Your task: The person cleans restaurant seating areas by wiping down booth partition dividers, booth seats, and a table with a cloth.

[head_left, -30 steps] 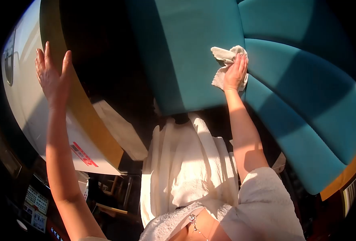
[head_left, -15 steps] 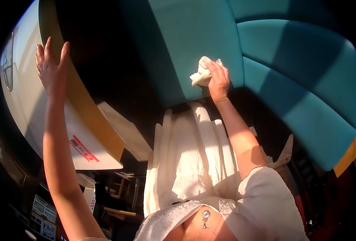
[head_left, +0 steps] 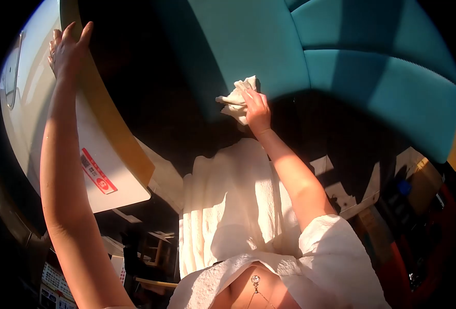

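Observation:
My right hand [head_left: 259,110] grips a crumpled white cloth [head_left: 235,101] at the near edge of the teal bench seat [head_left: 253,36]. Part of the cloth hangs out past the fingers to the left. On the far left, my left hand [head_left: 69,49] rests with fingers spread on the edge of the white table [head_left: 47,98], holding nothing. Its thumb and index finger reach over the table's wood-coloured side.
The teal backrest [head_left: 387,67] rises at the right, partly in shadow. A red and white sticker with a code [head_left: 98,171] is on the table corner. A metal handle-like loop [head_left: 15,72] lies at the table's far left. Dark floor shows between table and bench.
My right hand has moved left and slightly down with the cloth, toward the seat's near edge. My left hand appears higher in view, along the table edge, as the camera view shifted.

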`<act>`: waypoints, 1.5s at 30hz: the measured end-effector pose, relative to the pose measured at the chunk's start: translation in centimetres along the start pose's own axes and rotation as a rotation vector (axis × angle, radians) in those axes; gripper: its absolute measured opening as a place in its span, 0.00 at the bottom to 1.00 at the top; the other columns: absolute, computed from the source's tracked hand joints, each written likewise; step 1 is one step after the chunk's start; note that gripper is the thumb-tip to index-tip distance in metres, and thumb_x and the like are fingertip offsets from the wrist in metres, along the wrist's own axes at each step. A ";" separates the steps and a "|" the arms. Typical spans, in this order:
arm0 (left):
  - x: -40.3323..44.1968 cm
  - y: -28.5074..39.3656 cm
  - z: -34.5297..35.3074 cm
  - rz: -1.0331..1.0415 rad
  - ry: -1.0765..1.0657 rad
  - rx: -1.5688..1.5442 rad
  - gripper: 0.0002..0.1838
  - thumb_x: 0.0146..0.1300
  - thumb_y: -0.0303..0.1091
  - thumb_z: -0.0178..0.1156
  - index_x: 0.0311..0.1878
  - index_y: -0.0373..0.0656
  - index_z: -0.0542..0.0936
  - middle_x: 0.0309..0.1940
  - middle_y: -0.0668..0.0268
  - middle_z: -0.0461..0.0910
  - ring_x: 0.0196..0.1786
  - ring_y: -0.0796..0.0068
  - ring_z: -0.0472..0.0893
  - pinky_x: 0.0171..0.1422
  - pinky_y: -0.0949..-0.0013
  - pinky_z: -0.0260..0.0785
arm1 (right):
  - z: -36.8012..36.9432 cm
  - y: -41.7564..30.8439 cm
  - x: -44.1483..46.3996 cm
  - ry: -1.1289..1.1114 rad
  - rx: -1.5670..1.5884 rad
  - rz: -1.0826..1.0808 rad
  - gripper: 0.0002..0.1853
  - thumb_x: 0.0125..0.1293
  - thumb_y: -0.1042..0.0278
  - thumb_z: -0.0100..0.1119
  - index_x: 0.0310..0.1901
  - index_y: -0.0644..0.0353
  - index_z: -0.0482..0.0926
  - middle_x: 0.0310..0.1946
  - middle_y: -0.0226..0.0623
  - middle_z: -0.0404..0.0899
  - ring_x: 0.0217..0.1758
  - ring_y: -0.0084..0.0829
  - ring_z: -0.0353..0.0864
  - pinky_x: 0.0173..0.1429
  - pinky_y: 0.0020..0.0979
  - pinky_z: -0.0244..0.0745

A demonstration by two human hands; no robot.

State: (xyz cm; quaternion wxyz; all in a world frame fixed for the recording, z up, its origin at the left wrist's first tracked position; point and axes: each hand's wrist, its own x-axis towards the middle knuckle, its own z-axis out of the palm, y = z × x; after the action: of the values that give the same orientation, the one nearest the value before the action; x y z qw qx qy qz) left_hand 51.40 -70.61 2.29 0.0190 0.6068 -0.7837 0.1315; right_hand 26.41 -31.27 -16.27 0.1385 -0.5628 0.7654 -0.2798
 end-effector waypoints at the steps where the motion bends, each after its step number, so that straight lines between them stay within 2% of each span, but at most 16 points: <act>1: -0.7 0.6 0.5 -0.012 0.039 -0.012 0.39 0.54 0.72 0.45 0.63 0.58 0.67 0.69 0.59 0.54 0.72 0.57 0.50 0.72 0.50 0.40 | -3.1 2.7 1.8 0.099 -0.103 0.161 0.18 0.54 0.82 0.49 0.46 0.56 0.78 0.47 0.37 0.75 0.47 0.41 0.72 0.52 0.35 0.71; 6: -0.3 0.5 0.2 -0.005 0.055 0.062 0.36 0.54 0.71 0.46 0.63 0.63 0.67 0.69 0.60 0.54 0.72 0.56 0.51 0.72 0.54 0.42 | -4.3 7.2 5.4 0.328 -0.240 0.369 0.20 0.62 0.70 0.48 0.57 0.60 0.69 0.56 0.43 0.68 0.56 0.48 0.67 0.60 0.43 0.62; 8: -0.3 -0.1 0.6 0.003 0.056 0.095 0.36 0.54 0.71 0.46 0.62 0.63 0.67 0.69 0.60 0.54 0.71 0.56 0.51 0.72 0.55 0.42 | 2.6 6.2 6.4 0.425 -0.457 0.423 0.20 0.62 0.71 0.47 0.56 0.62 0.69 0.58 0.44 0.67 0.60 0.47 0.65 0.64 0.43 0.60; 12: -0.5 -0.1 0.3 0.023 0.058 0.062 0.35 0.54 0.70 0.47 0.62 0.63 0.68 0.69 0.60 0.54 0.71 0.55 0.51 0.72 0.55 0.43 | 10.1 -6.6 2.1 0.099 -0.057 0.094 0.25 0.54 0.79 0.51 0.56 0.61 0.70 0.58 0.41 0.68 0.63 0.42 0.64 0.64 0.41 0.60; 13: -0.5 -0.1 0.3 0.031 0.065 0.066 0.35 0.54 0.70 0.48 0.62 0.63 0.68 0.69 0.59 0.54 0.71 0.54 0.51 0.72 0.55 0.43 | 9.6 -7.2 2.4 0.091 -0.083 0.126 0.25 0.52 0.81 0.50 0.55 0.61 0.72 0.57 0.39 0.69 0.62 0.40 0.65 0.62 0.39 0.62; 15: -0.3 0.4 -0.3 0.034 0.049 0.056 0.35 0.54 0.70 0.48 0.62 0.63 0.68 0.69 0.59 0.54 0.71 0.54 0.51 0.72 0.55 0.43 | 7.7 -6.0 0.1 -0.120 0.126 -0.230 0.23 0.49 0.80 0.54 0.51 0.60 0.75 0.55 0.37 0.72 0.57 0.38 0.70 0.57 0.36 0.67; 17: -0.5 0.4 -0.2 0.023 0.030 0.058 0.34 0.55 0.69 0.48 0.62 0.63 0.68 0.69 0.59 0.54 0.71 0.54 0.52 0.72 0.54 0.43 | 6.2 -5.7 -0.8 -0.277 0.159 -0.347 0.19 0.49 0.78 0.55 0.47 0.60 0.77 0.51 0.35 0.75 0.53 0.37 0.73 0.54 0.36 0.69; 20: -0.9 0.5 -0.3 -0.016 0.028 0.089 0.34 0.55 0.68 0.48 0.61 0.62 0.69 0.69 0.59 0.54 0.71 0.55 0.51 0.72 0.54 0.43 | 3.7 -5.2 -4.2 -0.570 0.258 -0.307 0.16 0.50 0.79 0.53 0.43 0.59 0.78 0.47 0.37 0.76 0.50 0.38 0.74 0.53 0.35 0.70; 22: -1.0 0.9 -0.5 -0.035 -0.001 0.041 0.34 0.55 0.68 0.47 0.61 0.59 0.69 0.69 0.60 0.53 0.72 0.56 0.50 0.72 0.53 0.40 | 3.2 -4.1 -4.9 -0.260 0.244 0.061 0.09 0.53 0.76 0.54 0.38 0.60 0.79 0.44 0.34 0.78 0.47 0.38 0.75 0.51 0.34 0.71; 24: -1.0 1.5 -0.4 -0.021 0.007 0.021 0.34 0.57 0.67 0.47 0.61 0.59 0.69 0.70 0.59 0.53 0.72 0.56 0.50 0.73 0.54 0.40 | -1.5 -4.2 3.1 0.031 0.224 0.201 0.14 0.53 0.81 0.51 0.41 0.58 0.80 0.42 0.38 0.79 0.46 0.39 0.76 0.53 0.36 0.72; 26: -1.4 1.2 -1.0 -0.020 0.015 0.046 0.32 0.59 0.65 0.46 0.62 0.59 0.68 0.70 0.58 0.52 0.72 0.57 0.50 0.73 0.55 0.40 | -2.0 -3.3 6.0 0.079 0.224 0.223 0.21 0.52 0.83 0.44 0.47 0.58 0.78 0.49 0.40 0.75 0.51 0.41 0.72 0.57 0.36 0.69; 29: -1.1 0.5 -0.3 -0.017 0.035 0.029 0.32 0.57 0.66 0.47 0.60 0.59 0.70 0.69 0.60 0.53 0.72 0.56 0.51 0.72 0.54 0.41 | -2.2 -1.6 15.2 0.393 0.037 -0.065 0.24 0.52 0.82 0.51 0.52 0.54 0.75 0.52 0.38 0.72 0.51 0.41 0.71 0.55 0.38 0.69; 34: -1.1 0.3 -0.5 0.012 0.018 0.027 0.30 0.58 0.64 0.49 0.59 0.59 0.71 0.69 0.58 0.54 0.71 0.55 0.52 0.72 0.55 0.43 | 2.7 6.2 24.0 0.048 -0.431 -0.066 0.28 0.57 0.61 0.55 0.62 0.43 0.65 0.62 0.35 0.64 0.63 0.38 0.63 0.65 0.42 0.58; 37: -1.4 0.3 -0.7 0.025 0.019 -0.019 0.29 0.58 0.63 0.51 0.57 0.58 0.72 0.69 0.58 0.54 0.71 0.55 0.52 0.72 0.54 0.43 | 2.8 11.7 23.2 0.133 -0.561 -0.015 0.25 0.61 0.60 0.49 0.61 0.52 0.64 0.64 0.37 0.61 0.66 0.38 0.59 0.66 0.42 0.56; 42: -1.8 0.6 -0.8 -0.006 0.021 -0.066 0.27 0.58 0.61 0.52 0.57 0.57 0.73 0.69 0.58 0.53 0.71 0.55 0.52 0.72 0.55 0.43 | -3.2 12.3 6.9 -0.003 -0.825 0.199 0.22 0.59 0.70 0.49 0.56 0.63 0.67 0.61 0.37 0.62 0.58 0.37 0.67 0.54 0.36 0.70; 45: -2.0 1.5 -1.9 -0.019 -0.027 0.006 0.26 0.59 0.59 0.52 0.57 0.58 0.72 0.70 0.58 0.51 0.72 0.56 0.50 0.73 0.56 0.41 | -5.8 12.8 -3.3 -0.367 -0.684 0.610 0.14 0.60 0.70 0.48 0.48 0.60 0.74 0.52 0.39 0.70 0.46 0.38 0.74 0.42 0.35 0.76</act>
State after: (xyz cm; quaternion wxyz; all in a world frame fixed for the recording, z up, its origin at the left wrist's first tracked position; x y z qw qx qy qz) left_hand 50.25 -67.96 3.44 0.0078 0.6162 -0.7775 0.1254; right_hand 14.35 -23.94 -19.46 0.1540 -0.3663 0.9062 0.1449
